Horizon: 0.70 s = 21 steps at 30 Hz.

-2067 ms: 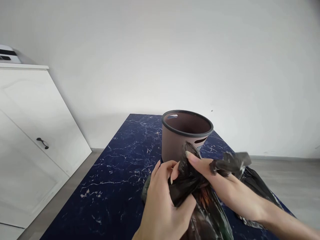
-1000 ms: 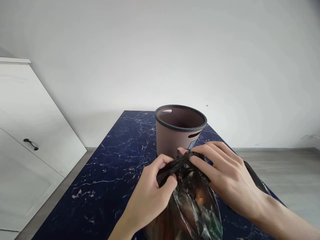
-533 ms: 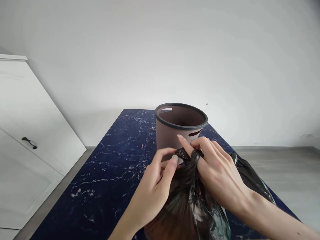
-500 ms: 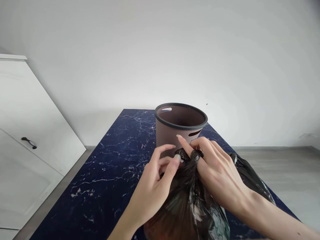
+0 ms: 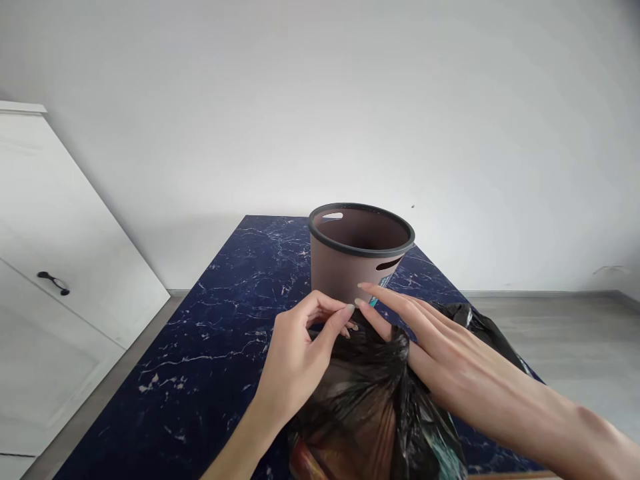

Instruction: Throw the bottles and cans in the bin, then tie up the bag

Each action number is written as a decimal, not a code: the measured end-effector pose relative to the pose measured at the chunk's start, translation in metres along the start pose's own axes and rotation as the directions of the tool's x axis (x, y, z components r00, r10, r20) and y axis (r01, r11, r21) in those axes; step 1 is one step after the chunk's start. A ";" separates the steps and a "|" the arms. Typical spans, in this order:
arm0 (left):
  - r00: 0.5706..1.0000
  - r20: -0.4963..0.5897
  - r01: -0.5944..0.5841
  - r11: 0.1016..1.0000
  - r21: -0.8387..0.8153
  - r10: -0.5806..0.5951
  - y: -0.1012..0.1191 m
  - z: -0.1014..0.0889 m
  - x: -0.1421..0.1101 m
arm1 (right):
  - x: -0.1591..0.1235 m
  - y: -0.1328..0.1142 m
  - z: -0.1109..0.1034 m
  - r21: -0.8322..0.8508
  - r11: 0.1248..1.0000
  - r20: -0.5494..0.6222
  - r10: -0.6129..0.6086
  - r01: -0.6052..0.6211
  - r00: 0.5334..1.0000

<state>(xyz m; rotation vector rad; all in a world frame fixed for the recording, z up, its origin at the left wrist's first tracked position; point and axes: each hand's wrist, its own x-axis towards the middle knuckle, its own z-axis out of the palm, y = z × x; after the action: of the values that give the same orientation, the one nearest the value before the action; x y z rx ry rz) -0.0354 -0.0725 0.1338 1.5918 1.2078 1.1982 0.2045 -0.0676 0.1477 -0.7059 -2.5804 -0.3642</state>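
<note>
A filled black garbage bag [image 5: 360, 400] lies at the front of the table, its plastic thin enough to show reddish and green contents. My left hand [image 5: 297, 353] is closed, pinching a bit of the bag's top between thumb and fingertips. At the gathered neck, my right hand [image 5: 430, 340] has a finger through the twisted plastic and keeps hold of it, while its other fingers stretch forward. Both hands' fingertips nearly meet. Just beyond them stands an upright brownish trash can [image 5: 333, 270] with a dark rim and cut-out handles; no liner shows inside it.
The dark blue marble-patterned table [image 5: 215, 327] reaches toward a white wall [image 5: 320, 107]. More black plastic [image 5: 480, 327] lies right of my right hand. A white cabinet [image 5: 65, 220] with a black handle is at left. Grey floor [image 5: 565, 340] shows on the right.
My right hand's fingers have straightened out from a curled grip, and my left thumb and fingers have come together on the plastic. The bag's top is spread wider. A label on the can shows now.
</note>
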 end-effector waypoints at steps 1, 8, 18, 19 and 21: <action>1.000 -0.002 0.003 1.000 0.022 -0.003 -0.001 -0.001 0.000 | -0.004 0.000 -0.003 0.016 1.000 0.012 0.001 -0.001 1.000; 0.999 -0.037 0.001 0.994 0.111 0.003 -0.008 -0.012 -0.001 | -0.029 0.004 -0.011 0.106 0.993 0.031 -0.046 0.043 0.998; 0.996 -0.083 0.031 0.972 0.234 -0.012 -0.026 -0.039 -0.004 | -0.096 -0.005 0.019 0.141 0.975 -0.033 0.178 -0.172 0.983; 0.997 -0.075 0.035 0.971 0.237 -0.018 -0.026 -0.040 -0.005 | -0.098 -0.006 0.021 0.142 0.974 -0.049 0.188 -0.179 0.981; 0.998 -0.060 0.032 0.973 0.228 -0.019 -0.024 -0.039 -0.005 | -0.100 -0.010 0.023 0.147 0.968 -0.060 0.213 -0.202 0.975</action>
<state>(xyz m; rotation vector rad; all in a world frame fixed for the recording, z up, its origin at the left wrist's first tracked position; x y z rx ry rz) -0.0796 -0.0704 0.1194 1.7130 1.4421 1.1272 0.2684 -0.1091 0.0789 -0.8829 -2.4047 -0.1383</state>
